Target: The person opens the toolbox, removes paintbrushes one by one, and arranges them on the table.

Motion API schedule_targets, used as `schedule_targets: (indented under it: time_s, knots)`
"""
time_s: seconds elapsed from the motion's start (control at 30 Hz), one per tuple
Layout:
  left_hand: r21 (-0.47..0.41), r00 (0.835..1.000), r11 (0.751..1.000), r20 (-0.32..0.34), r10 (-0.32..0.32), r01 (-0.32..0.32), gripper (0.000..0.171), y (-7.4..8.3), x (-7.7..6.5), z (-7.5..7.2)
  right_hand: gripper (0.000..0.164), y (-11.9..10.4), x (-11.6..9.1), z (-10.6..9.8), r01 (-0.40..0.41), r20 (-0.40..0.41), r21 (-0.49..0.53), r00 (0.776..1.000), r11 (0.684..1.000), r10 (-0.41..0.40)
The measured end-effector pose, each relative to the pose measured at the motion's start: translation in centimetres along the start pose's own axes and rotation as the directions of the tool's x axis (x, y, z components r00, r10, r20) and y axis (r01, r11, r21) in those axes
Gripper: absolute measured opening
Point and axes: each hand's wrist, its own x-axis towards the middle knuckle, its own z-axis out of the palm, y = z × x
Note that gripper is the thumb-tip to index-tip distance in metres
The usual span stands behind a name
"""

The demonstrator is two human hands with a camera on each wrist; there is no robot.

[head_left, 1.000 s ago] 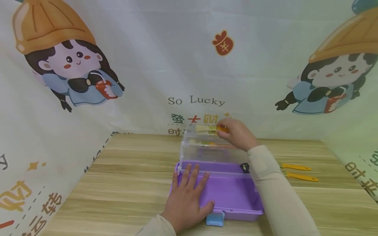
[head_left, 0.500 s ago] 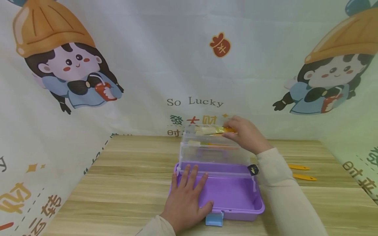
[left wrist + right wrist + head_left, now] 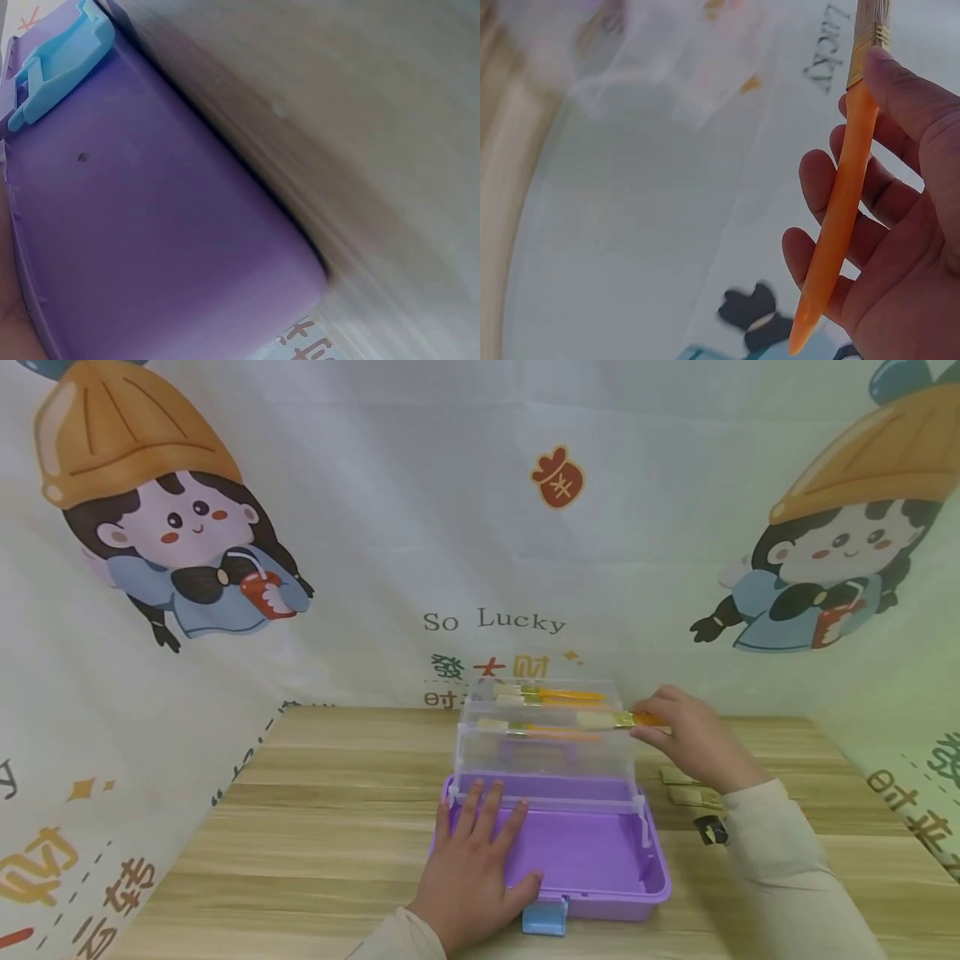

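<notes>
R hand [image 3: 693,737] grips orange-handled brush [image 3: 841,210] at clear trays' [image 3: 596,763] R end, contact unclear, L hand [image 3: 476,875], fingers spread, lies across purple box's [image 3: 615,907] L side; poss. snag on trays if brush dips.

A left hand [image 3: 472,864] is blocking the left of a box [image 3: 611,908], whose right half is lying open from above; trays [image 3: 551,756] are walling its back. A right hand [image 3: 697,739] and brush [image 3: 844,202] are crowding the trays' right end; leftward, surface [image 3: 322,810] is lying free.
</notes>
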Motion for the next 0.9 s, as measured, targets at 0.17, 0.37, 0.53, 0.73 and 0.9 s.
schedule_targets:
  time_s: [0.17,0.37,0.53,0.73,0.9]
  knots:
    - [-0.006,1.000,1.000,0.002,0.002,-0.002,0.076,0.1,0.1,0.0,0.031,1.9,-2.6,-0.6,-0.048,0.013,-0.042,0.999,0.998,0.049]
    - [-0.007,1.000,1.000,-0.007,0.005,-0.005,0.077,0.1,0.1,0.0,0.029,3.8,-5.1,-0.9,-0.070,0.022,-0.073,0.997,0.995,0.072]
    - [-0.013,1.000,1.000,-0.007,0.002,-0.002,0.076,0.0,0.2,0.0,0.027,5.3,-6.7,-0.9,-0.088,0.039,-0.089,0.995,0.992,0.092]
    - [-0.030,1.000,1.000,0.021,-0.008,0.009,0.076,0.0,0.2,-0.1,0.024,7.2,-8.5,-0.8,-0.141,0.118,-0.120,0.981,0.983,0.155]
    - [-0.034,1.000,0.999,0.023,-0.006,0.007,0.076,0.0,0.1,-0.1,0.022,8.5,-9.8,-0.2,-0.191,0.220,-0.126,0.951,0.973,0.216]
